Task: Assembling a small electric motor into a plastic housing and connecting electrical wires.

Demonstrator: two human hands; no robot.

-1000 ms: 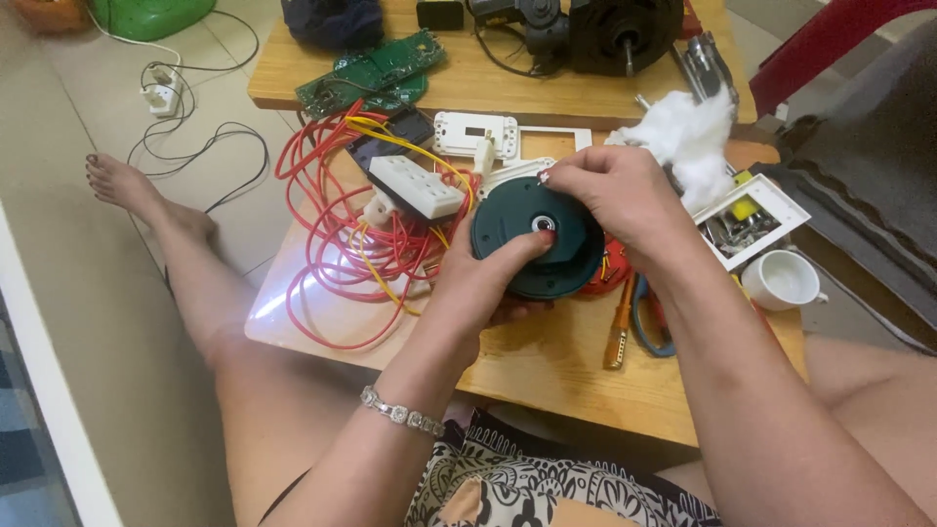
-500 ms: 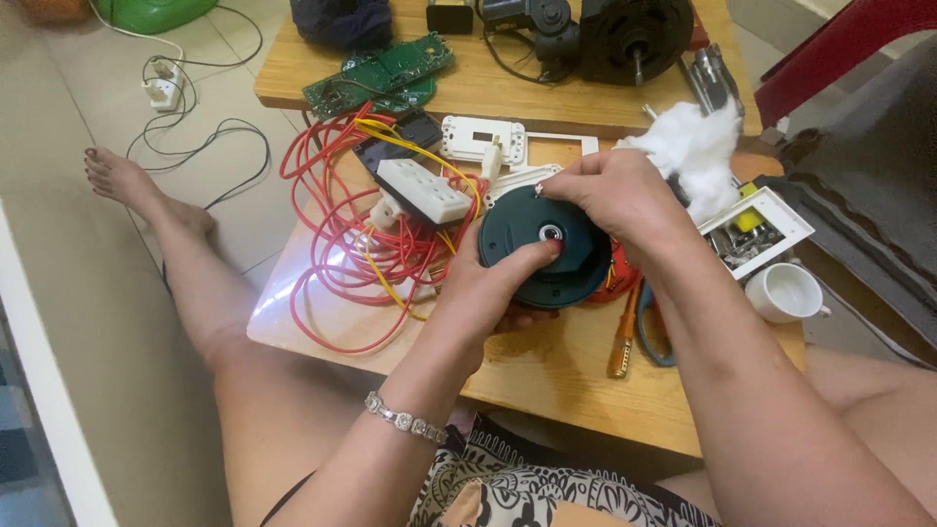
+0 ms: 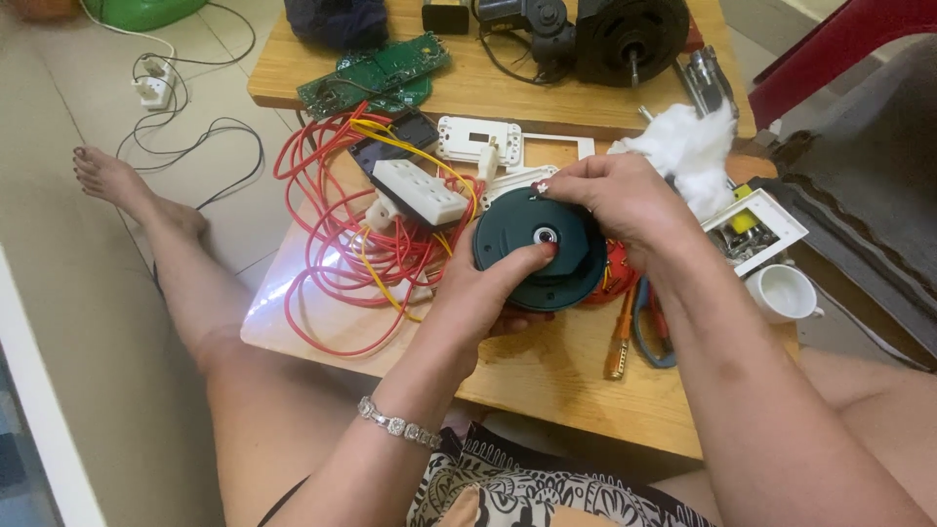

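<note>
Dark-green round motor housing remains over the wooden board, left hand still cupping it beneath (thumb now near the hub), right hand pinching its upper rim.

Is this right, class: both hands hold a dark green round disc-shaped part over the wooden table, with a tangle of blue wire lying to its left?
Not quite. The head view shows the left hand and right hand holding the dark green round part over the wooden table, but the wire tangle to its left is red, not blue.
</note>
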